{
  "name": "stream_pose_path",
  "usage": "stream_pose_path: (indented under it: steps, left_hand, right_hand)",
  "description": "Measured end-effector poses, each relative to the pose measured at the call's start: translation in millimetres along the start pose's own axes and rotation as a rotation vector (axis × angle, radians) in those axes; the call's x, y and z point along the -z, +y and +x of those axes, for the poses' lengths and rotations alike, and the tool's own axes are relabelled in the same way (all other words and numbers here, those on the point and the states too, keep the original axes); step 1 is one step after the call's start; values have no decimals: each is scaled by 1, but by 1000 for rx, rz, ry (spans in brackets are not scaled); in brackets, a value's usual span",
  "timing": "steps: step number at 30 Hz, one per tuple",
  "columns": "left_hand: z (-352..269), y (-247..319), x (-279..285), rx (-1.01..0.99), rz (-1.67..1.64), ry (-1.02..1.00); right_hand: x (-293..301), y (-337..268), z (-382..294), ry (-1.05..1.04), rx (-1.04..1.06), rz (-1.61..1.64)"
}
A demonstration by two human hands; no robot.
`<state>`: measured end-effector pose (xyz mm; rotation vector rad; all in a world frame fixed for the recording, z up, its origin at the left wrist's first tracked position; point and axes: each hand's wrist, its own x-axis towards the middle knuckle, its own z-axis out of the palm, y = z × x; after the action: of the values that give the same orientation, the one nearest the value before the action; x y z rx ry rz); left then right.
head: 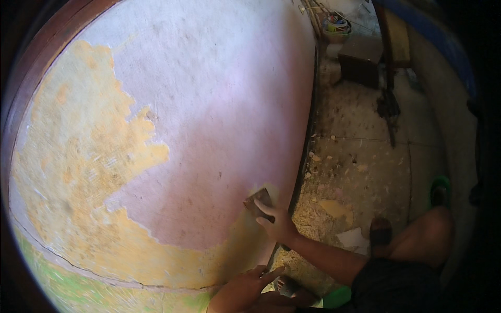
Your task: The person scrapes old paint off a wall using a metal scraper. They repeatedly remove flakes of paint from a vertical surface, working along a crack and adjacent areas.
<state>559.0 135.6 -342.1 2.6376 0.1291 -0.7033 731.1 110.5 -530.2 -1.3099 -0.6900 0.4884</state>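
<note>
My right hand [277, 223] grips a small, flat, dark rectangular scraper [258, 200] and holds it against the painted wall [219, 129]. The thumb and fingers lie across its face, and its handle, if any, is hidden. Around the tool, pale pinkish-white paint meets a bare yellowish patch [244, 231]. A much larger yellow patch [94, 156] with a ragged edge spreads over the wall's left side. Low in the view, my left hand [268, 273] is close to the wall's foot, fingers apart, with nothing visible in it.
Paint flakes and yellow dust [313, 238] litter the floor along the wall's dark skirting [302, 172]. My sandaled foot [380, 231] stands beside a pale loose scrap [352, 239]. Farther off are a dark box [360, 64] and a tub of tools [336, 25]. A green container [440, 189] stands right.
</note>
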Motion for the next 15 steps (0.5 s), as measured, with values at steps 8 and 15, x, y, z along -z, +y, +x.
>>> stream_pose_path:
  steps: [8, 15]
  left_hand:
    - [6, -5, -4, 59, -21, -111]
    - [2, 5, 0, -43, -2, -56]
  right_hand:
    - [-8, 4, -10, 31, -56, -149]
    - [4, 14, 10, -31, -42, 52]
